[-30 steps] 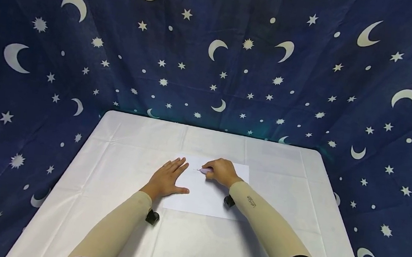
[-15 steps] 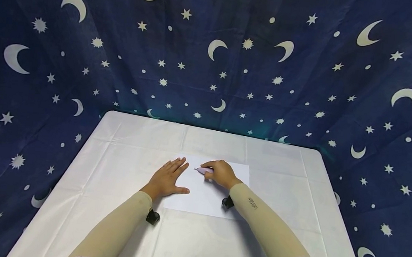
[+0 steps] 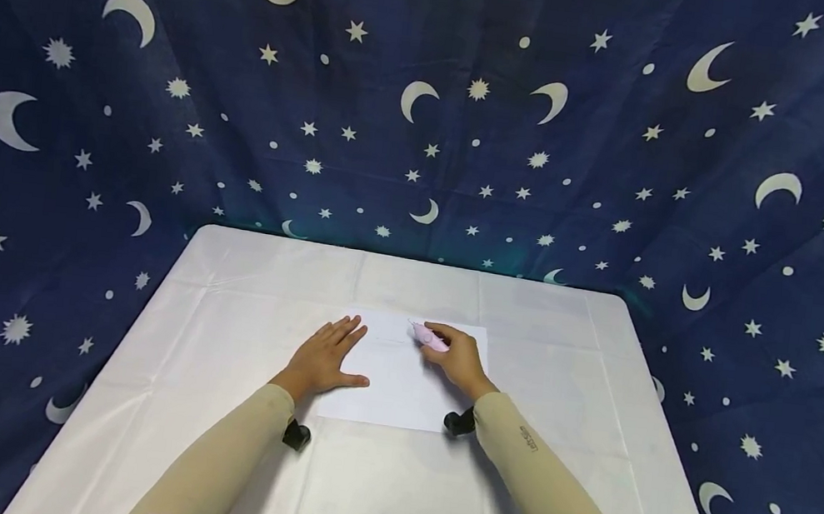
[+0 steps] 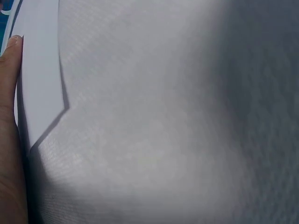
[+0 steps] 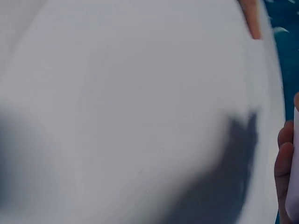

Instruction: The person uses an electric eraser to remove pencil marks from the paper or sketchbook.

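Observation:
In the head view my left hand (image 3: pixel 326 358) lies with straight, spread fingers on the left edge of a white sheet of paper (image 3: pixel 390 389). My right hand (image 3: pixel 461 363) grips a stubby lilac pen-shaped tool (image 3: pixel 430 338) with a thin tip, over the paper's upper part. Whether that tip touches the sheet I cannot tell. A faint thin line shows on the paper left of the tool. At the right wrist view's edge are my fingers (image 5: pixel 284 161) and part of the lilac tool (image 5: pixel 293 186). The left wrist view catches my thumb (image 4: pixel 10 79) beside a paper corner (image 4: pixel 44 93).
A white cloth with fold creases covers the table (image 3: pixel 267 275). Behind and beside it hangs a dark blue curtain (image 3: pixel 369 93) with moons and stars. Small black cameras (image 3: pixel 297 435) sit under both wrists.
My right hand has shifted right with the lilac tool, whose tip has swung to point more away from me. My left hand stays on the paper. The whole view has shifted slightly.

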`<control>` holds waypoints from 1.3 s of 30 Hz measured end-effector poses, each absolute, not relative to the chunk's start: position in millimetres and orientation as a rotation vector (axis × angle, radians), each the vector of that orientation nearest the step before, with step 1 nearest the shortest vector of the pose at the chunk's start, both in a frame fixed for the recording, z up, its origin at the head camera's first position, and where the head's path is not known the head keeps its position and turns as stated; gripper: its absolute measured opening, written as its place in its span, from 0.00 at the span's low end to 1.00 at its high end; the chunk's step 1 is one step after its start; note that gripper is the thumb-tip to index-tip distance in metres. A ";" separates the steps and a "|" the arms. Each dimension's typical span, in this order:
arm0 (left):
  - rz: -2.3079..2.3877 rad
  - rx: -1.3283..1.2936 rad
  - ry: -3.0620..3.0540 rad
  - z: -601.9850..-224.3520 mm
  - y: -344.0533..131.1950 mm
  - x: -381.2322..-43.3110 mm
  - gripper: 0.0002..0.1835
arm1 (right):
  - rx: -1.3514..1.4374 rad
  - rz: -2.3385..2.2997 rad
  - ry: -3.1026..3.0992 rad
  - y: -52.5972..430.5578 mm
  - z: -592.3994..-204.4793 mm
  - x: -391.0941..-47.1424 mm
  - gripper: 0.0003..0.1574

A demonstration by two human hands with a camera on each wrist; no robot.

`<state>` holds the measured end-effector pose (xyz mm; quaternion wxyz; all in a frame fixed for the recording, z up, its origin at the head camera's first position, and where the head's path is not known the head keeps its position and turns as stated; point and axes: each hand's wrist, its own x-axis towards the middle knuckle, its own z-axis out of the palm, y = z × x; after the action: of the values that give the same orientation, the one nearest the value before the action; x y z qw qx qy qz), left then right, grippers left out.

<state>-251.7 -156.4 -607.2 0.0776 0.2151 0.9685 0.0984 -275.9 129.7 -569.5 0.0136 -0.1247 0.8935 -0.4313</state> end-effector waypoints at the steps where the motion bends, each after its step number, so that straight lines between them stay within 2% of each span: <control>1: 0.305 0.642 2.908 -607.8 -157.8 -251.2 0.58 | -0.350 -1.386 2.798 131.1 -569.2 -274.1 0.28; 12: 0.343 0.649 2.921 -610.9 -160.5 -248.9 0.58 | 0.118 -1.748 3.028 169.1 -569.7 -250.6 0.21; 23: 0.388 0.679 2.934 -611.3 -157.9 -248.5 0.58 | 0.617 -1.689 3.180 214.6 -583.7 -224.2 0.20; 39: 0.353 0.653 2.904 -604.4 -155.6 -248.3 0.58 | 0.624 -1.632 3.207 219.6 -605.3 -216.1 0.18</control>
<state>-248.3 -155.6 -604.4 0.0719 0.2173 0.9663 0.1175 -216.1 219.6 -605.3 -0.2523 0.1654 0.8497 -0.4323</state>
